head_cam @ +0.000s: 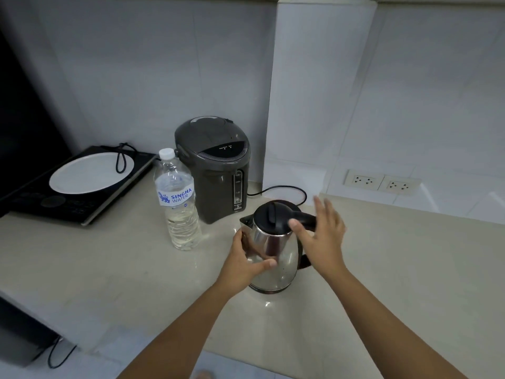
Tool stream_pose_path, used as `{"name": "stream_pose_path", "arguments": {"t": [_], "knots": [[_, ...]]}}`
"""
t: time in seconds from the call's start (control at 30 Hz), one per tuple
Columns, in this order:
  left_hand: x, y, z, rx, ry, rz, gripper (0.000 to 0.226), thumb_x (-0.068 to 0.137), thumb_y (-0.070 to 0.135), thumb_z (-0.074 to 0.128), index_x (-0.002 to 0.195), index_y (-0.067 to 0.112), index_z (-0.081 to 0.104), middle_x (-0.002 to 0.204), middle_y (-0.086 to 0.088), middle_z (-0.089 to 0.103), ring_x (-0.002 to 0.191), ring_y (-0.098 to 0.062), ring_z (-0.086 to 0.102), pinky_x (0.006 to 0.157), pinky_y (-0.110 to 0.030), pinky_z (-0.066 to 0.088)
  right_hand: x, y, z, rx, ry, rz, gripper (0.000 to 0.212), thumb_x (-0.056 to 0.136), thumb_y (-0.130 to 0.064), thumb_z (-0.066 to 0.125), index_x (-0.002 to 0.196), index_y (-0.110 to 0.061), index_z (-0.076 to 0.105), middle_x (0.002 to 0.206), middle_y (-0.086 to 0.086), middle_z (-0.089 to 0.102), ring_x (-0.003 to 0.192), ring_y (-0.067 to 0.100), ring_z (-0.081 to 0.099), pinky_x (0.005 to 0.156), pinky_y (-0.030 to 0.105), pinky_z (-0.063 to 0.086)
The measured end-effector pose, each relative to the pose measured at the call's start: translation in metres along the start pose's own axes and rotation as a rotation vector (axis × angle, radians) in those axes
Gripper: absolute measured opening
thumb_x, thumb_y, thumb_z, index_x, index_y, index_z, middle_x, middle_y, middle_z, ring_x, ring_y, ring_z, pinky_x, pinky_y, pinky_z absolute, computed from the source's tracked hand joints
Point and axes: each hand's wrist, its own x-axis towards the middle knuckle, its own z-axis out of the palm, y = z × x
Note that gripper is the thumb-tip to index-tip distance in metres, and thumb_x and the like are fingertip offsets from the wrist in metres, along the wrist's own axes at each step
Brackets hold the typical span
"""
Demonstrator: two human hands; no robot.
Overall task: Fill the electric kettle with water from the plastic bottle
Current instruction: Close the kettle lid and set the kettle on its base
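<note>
A steel electric kettle [276, 251] with a black lid and handle stands on the pale counter [382, 269], lid down. My left hand [247, 259] grips its shiny body from the left side. My right hand [321, 236] hovers over the black handle with fingers spread, its thumb touching the handle top. A clear plastic water bottle [179, 203] with a white cap and blue label stands upright to the kettle's left, cap on, partly full.
A dark grey hot-water dispenser [216, 165] stands behind the bottle, its black cord [284, 188] running behind the kettle. A black induction hob [30, 198] carrying a white plate [90, 173] sits at the far left. Wall sockets [381, 181] are at the right.
</note>
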Motion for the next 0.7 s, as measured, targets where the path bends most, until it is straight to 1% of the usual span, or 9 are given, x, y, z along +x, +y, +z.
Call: {"name": "stream_pose_path", "arguments": {"t": [0.03, 0.1, 0.17, 0.2, 0.3, 0.4, 0.47, 0.53, 0.7], "knots": [[0.001, 0.001, -0.001, -0.005, -0.026, -0.012, 0.093, 0.055, 0.049, 0.092, 0.122, 0.063, 0.029, 0.117, 0.045, 0.05, 0.112, 0.023, 0.05, 0.082, 0.0, 0.044, -0.002, 0.013, -0.005, 0.103, -0.01, 0.137, 0.09, 0.078, -0.077, 0.048, 0.152, -0.033, 0.021, 0.163, 0.001, 0.013, 0.147, 0.025, 0.005, 0.118, 0.053, 0.008], [0.004, 0.001, -0.001, -0.026, -0.075, -0.043, 0.096, 0.057, 0.047, 0.092, 0.126, 0.056, 0.027, 0.122, 0.036, 0.051, 0.12, 0.011, 0.051, 0.091, -0.011, 0.046, -0.008, 0.031, -0.01, 0.29, -0.103, 0.331, 0.086, 0.08, -0.069, 0.058, 0.15, -0.031, 0.025, 0.159, 0.0, 0.023, 0.146, 0.026, 0.015, 0.115, 0.048, 0.022], [0.007, 0.0, -0.002, -0.035, -0.093, -0.048, 0.1, 0.056, 0.046, 0.091, 0.132, 0.044, 0.027, 0.117, 0.026, 0.062, 0.125, 0.0, 0.052, 0.105, -0.026, 0.043, -0.015, 0.037, -0.007, 0.473, -0.183, 0.355, 0.065, 0.082, -0.059, 0.064, 0.136, -0.036, 0.037, 0.143, -0.009, 0.043, 0.135, 0.016, 0.038, 0.098, 0.028, 0.039], [0.008, 0.0, -0.002, -0.035, -0.093, -0.035, 0.1, 0.056, 0.045, 0.091, 0.134, 0.041, 0.028, 0.109, 0.027, 0.067, 0.124, -0.001, 0.053, 0.108, -0.032, 0.041, -0.017, 0.036, -0.005, 0.526, -0.182, 0.339, 0.056, 0.083, -0.054, 0.067, 0.128, -0.037, 0.039, 0.134, -0.014, 0.048, 0.127, 0.01, 0.046, 0.087, 0.018, 0.041], [0.007, -0.002, 0.0, -0.062, -0.076, -0.026, 0.101, 0.057, 0.043, 0.091, 0.137, 0.034, 0.031, 0.101, 0.028, 0.07, 0.122, -0.005, 0.056, 0.111, -0.04, 0.041, -0.015, 0.031, -0.003, 0.591, -0.137, 0.304, 0.043, 0.083, -0.048, 0.07, 0.115, -0.04, 0.043, 0.118, -0.026, 0.051, 0.112, -0.004, 0.051, 0.068, 0.009, 0.044], [0.011, 0.005, 0.002, -0.098, -0.052, -0.009, 0.097, 0.055, 0.04, 0.092, 0.133, 0.033, 0.035, 0.1, 0.022, 0.071, 0.118, -0.009, 0.061, 0.108, -0.037, 0.045, -0.007, 0.028, -0.007, 0.611, -0.095, 0.278, 0.035, 0.083, -0.047, 0.071, 0.107, -0.045, 0.045, 0.115, -0.027, 0.052, 0.103, -0.016, 0.051, 0.063, 0.004, 0.045], [0.022, 0.015, 0.003, -0.126, -0.059, 0.002, 0.099, 0.054, 0.039, 0.093, 0.135, 0.033, 0.035, 0.099, 0.016, 0.071, 0.116, -0.009, 0.063, 0.1, -0.026, 0.047, 0.004, 0.027, -0.014, 0.625, -0.064, 0.27, 0.039, 0.083, -0.048, 0.07, 0.113, -0.04, 0.046, 0.116, -0.026, 0.052, 0.1, -0.018, 0.05, 0.063, 0.004, 0.046], [0.036, 0.03, 0.004, -0.129, -0.073, 0.017, 0.103, 0.053, 0.041, 0.092, 0.138, 0.035, 0.033, 0.105, 0.012, 0.071, 0.115, -0.003, 0.062, 0.093, -0.016, 0.044, 0.02, 0.025, -0.019, 0.603, -0.043, 0.263, 0.046, 0.083, -0.053, 0.067, 0.12, -0.037, 0.043, 0.116, -0.027, 0.05, 0.101, -0.017, 0.048, 0.07, 0.008, 0.042], [0.084, 0.057, 0.004, -0.118, -0.108, 0.058, 0.101, 0.057, 0.036, 0.091, 0.139, 0.03, 0.032, 0.1, 0.013, 0.074, 0.115, 0.003, 0.059, 0.099, -0.019, 0.041, 0.067, 0.023, -0.023, 0.576, -0.004, 0.252, 0.048, 0.085, -0.055, 0.065, 0.123, -0.037, 0.042, 0.114, -0.026, 0.051, 0.104, -0.006, 0.05, 0.077, 0.014, 0.036]]}}
